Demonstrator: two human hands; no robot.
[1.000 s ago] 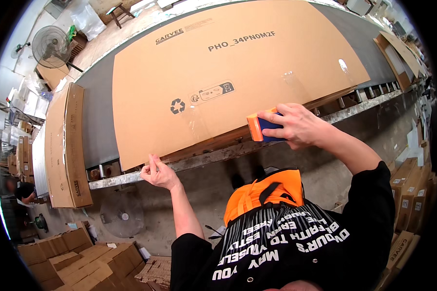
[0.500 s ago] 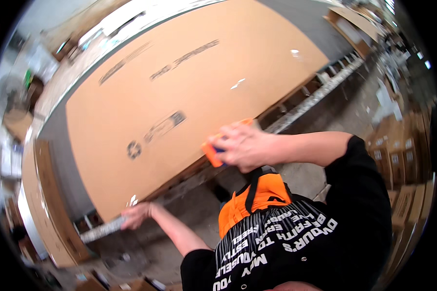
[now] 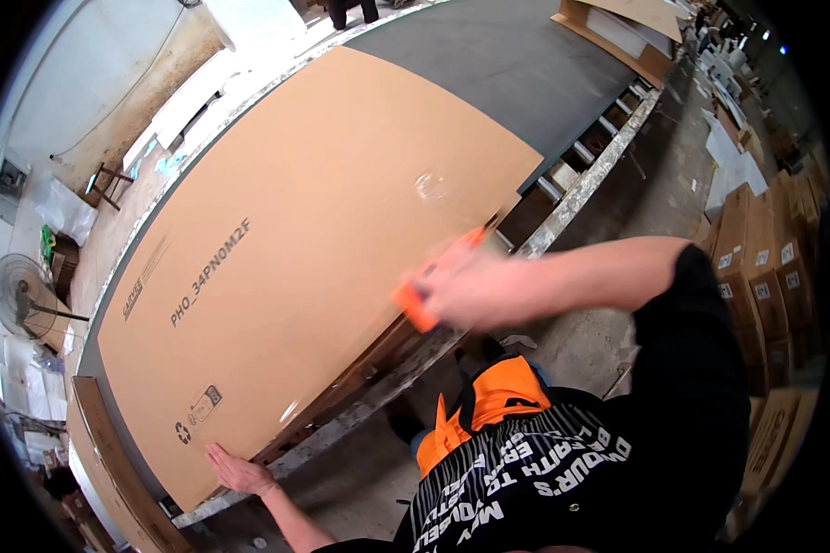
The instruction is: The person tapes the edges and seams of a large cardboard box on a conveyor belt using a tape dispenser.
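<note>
A large flat cardboard box (image 3: 314,240) lies on a grey belt surface in front of me. My right hand (image 3: 475,281), blurred by motion, grips an orange tape dispenser (image 3: 417,311) at the box's near edge, right of its middle. My left hand (image 3: 240,472) rests with straight fingers on the near left corner of the box, holding nothing. Shiny clear tape (image 3: 290,410) shows along the near edge between the hands. Another clear patch (image 3: 429,187) glints on the top towards the right end.
Bare grey belt (image 3: 507,74) extends to the right, with metal rollers (image 3: 581,152) along its near side. An open carton (image 3: 622,41) stands at the far right. A long carton (image 3: 115,461) lies left. Stacked cartons (image 3: 756,267) stand at right; a fan (image 3: 23,286) is far left.
The view has shifted, and the box now lies further left along the belt. My left hand has moved from the frame edge onto the box top. The right hand still grips the dispenser.
</note>
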